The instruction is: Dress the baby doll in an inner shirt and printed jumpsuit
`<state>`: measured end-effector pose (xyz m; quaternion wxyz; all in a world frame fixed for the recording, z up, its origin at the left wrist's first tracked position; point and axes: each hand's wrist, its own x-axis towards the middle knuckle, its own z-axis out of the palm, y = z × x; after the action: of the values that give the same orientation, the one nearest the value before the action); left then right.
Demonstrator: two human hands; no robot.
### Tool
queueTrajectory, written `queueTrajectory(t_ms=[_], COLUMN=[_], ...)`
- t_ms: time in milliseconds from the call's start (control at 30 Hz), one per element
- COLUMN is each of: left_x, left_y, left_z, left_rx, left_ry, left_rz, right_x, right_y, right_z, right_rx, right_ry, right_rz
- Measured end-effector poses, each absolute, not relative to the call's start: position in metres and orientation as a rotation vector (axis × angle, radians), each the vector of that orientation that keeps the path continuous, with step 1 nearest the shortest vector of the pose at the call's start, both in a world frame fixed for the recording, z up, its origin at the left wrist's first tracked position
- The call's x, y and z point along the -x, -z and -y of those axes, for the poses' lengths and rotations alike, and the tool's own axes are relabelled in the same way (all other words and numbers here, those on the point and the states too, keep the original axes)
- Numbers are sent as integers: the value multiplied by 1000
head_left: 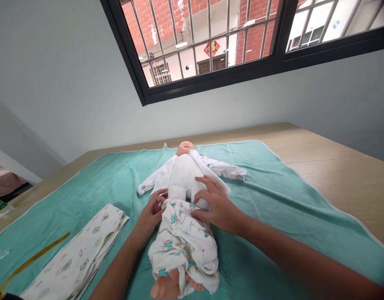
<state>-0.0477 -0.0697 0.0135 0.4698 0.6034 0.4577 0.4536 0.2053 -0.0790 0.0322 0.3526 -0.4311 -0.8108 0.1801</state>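
A baby doll (pixel 182 175) lies on its back with its head at the far end. Its white cloth torso is bare between the spread sides of a printed white jacket (pixel 160 177), and the sleeves stretch out left and right. Printed baby trousers (pixel 182 227) cover its legs, with the bare feet (pixel 166 285) showing at the near end. At the left of the waistband, my left hand (pixel 154 210) has its fingers curled on the trousers. My right hand (pixel 218 206) rests over the doll's right-side hip and waistband, fingers apart; its palm side is hidden.
A green blanket (pixel 257 250) is spread under the doll on a wooden table (pixel 329 162). To the left lie a folded printed cloth (pixel 76 254) and a yellow tape (pixel 38 260). A plastic bottle (pixel 1 207) is at the left edge. A wall and barred window (pixel 207 41) stand behind.
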Motion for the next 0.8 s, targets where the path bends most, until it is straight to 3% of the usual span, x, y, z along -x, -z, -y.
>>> queueTrajectory(t_ms=[133, 333, 567, 800], left_x=[36, 31, 24, 21], left_y=[-24, -34, -26, -21], left_z=[66, 49, 2, 13], left_rx=[-1683, -2009, -1882, -1761], left_ry=[-1106, -1071, -1244, -1218], left_rz=[-1135, -1417, -1626, -1444], right_x=[-205, -200, -206, -203], right_y=[-30, -30, -31, -25], right_z=[75, 77, 48, 23], right_rx=[1118, 1057, 1305, 1435], right_ry=[-435, -78, 121, -251], right_rz=[2148, 2307, 2289, 1850])
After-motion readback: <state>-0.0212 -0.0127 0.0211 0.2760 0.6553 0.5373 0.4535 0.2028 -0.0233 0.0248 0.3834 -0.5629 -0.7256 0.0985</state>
